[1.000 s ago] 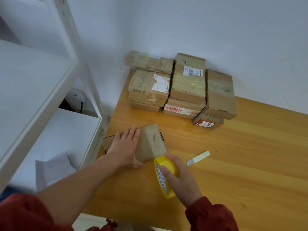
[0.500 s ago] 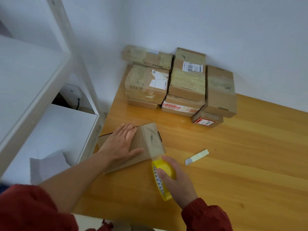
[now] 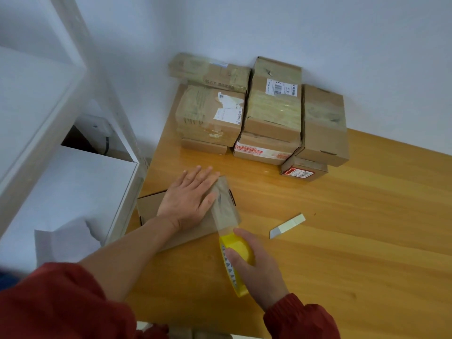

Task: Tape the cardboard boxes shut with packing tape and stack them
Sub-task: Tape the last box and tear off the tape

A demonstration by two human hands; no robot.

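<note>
Yellow catches the eye first: the tape roll (image 3: pixel 236 247) sits in the right hand (image 3: pixel 255 270), whose fingers are curled round its rim, just beside the near corner of the small box (image 3: pixel 151 209). A second ago that box was tipped up on edge. Now it lies flat on the table (image 3: pixel 354 253), and the left hand (image 3: pixel 188 199) presses down on its top with fingers straight and spread, gripping nothing.

The roll has drawn back from the box toward the person, so a clear strip of tape (image 3: pixel 226 209) runs from the box's far end over its top and down to the roll, uncut. As I read it, the strip is laid and the next job is to smooth and cut it. The little cutter (image 3: pixel 287 226) lies to the right of the box, near but apart. Beyond the box, against the wall, the stack of taped boxes (image 3: pixel 271 113) waits for this one.
</note>
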